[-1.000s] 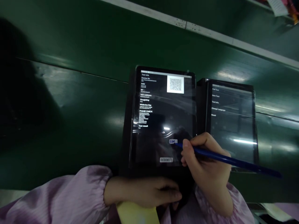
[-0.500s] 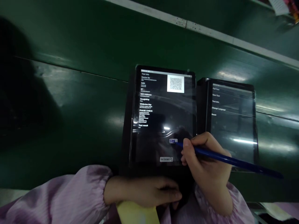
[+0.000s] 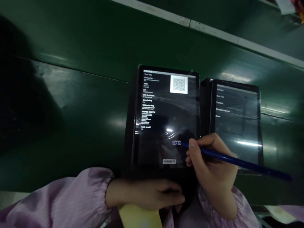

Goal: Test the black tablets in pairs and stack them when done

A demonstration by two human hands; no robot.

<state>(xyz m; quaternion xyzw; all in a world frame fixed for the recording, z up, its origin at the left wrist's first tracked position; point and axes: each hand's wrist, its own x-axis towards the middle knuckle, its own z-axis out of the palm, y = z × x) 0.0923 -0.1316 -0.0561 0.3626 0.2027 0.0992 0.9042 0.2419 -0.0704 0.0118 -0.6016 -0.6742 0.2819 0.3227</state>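
Observation:
My right hand (image 3: 213,171) is closed around a long blue pen (image 3: 237,161). The pen's tip is at the right end of a small white label (image 3: 176,143) bearing blue handwriting. This label sits on the lower part of a tablet (image 3: 167,120), whose lit screen shows test text and a QR code. Below it on the same glass is a barcode sticker (image 3: 169,161). My left hand (image 3: 152,193) lies just below the tablet's near edge, fingers curled; what is inside them is hidden. A yellow piece (image 3: 140,217) shows beneath my left wrist.
A second tablet (image 3: 237,126) with a menu on its screen lies to the right, partly behind my right hand. Both are on a green work surface (image 3: 95,104). A pale strip (image 3: 209,30) runs across the far side. White paper (image 3: 285,6) appears at the top right.
My right hand and the pen have moved slightly right. More blue writing shows on the label's right part. My left hand stays in place.

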